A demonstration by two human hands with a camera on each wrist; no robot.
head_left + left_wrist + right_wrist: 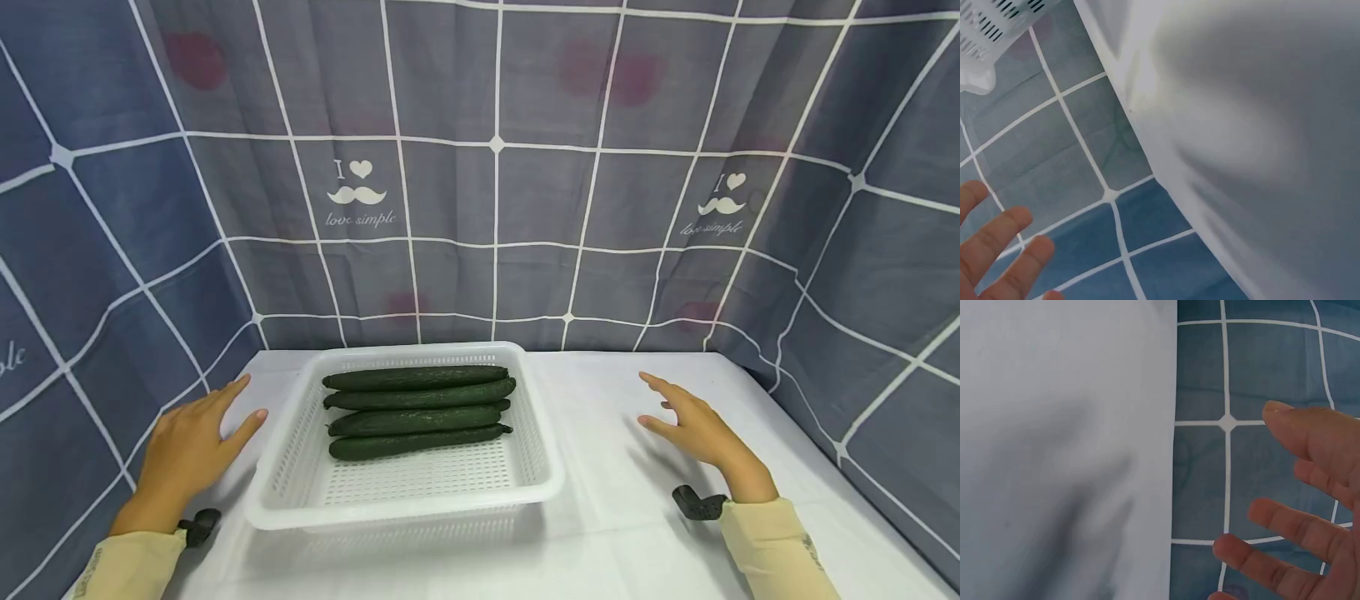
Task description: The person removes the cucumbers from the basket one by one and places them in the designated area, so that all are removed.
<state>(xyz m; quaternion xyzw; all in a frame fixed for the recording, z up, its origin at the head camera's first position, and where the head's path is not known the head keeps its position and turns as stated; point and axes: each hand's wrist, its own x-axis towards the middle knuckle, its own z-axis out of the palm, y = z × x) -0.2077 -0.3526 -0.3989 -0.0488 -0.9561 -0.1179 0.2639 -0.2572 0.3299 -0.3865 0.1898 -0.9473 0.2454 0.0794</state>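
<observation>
A white perforated plastic basket (405, 503) sits on the white table, with several long dark green cucumbers (420, 420) lying side by side across its back half. To the left of the basket is my left hand (183, 450), apart from it, thumb and fingers spread and nothing held. The left wrist view shows that hand's fingertips (1029, 262) at lower left and a basket corner (997, 31) at upper left. My right hand (693, 429) hovers over the table well to the basket's right. Its fingers (1291, 525) are loosely extended and hold nothing.
White cloth covers the table (600, 533). Grey-blue checked curtains (450, 192) with white lines hang behind it and along both sides. Dark straps (697, 503) sit at both wrists, beside pale yellow sleeves (776, 550).
</observation>
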